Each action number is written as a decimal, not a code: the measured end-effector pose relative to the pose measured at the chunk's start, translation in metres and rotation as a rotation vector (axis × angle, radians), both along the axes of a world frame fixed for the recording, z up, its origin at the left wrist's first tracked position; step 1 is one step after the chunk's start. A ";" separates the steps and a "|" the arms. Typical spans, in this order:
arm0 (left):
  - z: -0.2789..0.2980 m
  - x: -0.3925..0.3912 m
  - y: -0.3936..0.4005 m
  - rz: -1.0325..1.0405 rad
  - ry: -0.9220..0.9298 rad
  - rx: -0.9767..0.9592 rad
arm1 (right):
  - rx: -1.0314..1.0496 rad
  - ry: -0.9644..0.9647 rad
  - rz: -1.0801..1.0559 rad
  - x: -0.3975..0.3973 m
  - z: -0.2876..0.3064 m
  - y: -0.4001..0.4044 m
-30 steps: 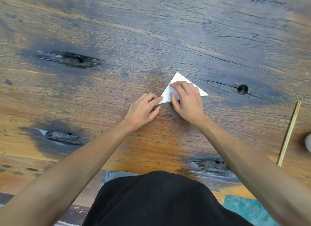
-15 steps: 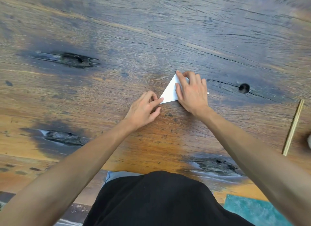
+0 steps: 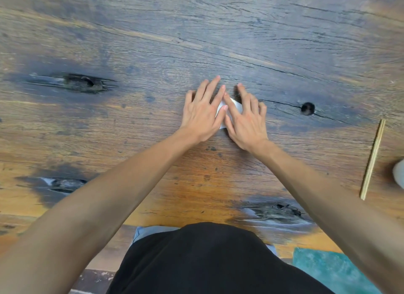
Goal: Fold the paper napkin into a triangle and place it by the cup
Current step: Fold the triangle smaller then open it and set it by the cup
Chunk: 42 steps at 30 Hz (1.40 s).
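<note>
The white paper napkin (image 3: 237,105) lies on the wooden table (image 3: 131,42), almost wholly hidden under both hands; only small white slivers show between the fingers. My left hand (image 3: 201,116) lies flat on its left part with fingers spread and pointing away from me. My right hand (image 3: 244,123) lies flat on its right part, its index finger touching the left hand's fingers. Neither hand grips the paper. A white rounded object (image 3: 399,175), possibly the cup, is cut off at the right edge, far from the napkin.
A pair of wooden chopsticks (image 3: 372,160) lies to the right, just left of the white object. The table has dark knots and cracks, one round hole (image 3: 307,108) right of my hands. My black-clothed lap fills the bottom centre.
My left hand left the napkin's left corner, opened and moved flat on top of the paper. My right hand spread flat too. The visible triangle is now covered by both hands.
</note>
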State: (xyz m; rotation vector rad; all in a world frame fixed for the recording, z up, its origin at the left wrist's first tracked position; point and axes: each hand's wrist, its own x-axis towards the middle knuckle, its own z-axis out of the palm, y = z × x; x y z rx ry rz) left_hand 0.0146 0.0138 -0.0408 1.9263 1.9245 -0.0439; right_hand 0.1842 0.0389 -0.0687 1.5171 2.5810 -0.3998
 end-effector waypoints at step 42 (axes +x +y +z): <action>-0.051 -0.005 -0.033 -0.200 0.023 0.094 | 0.057 0.076 0.390 0.048 -0.034 0.013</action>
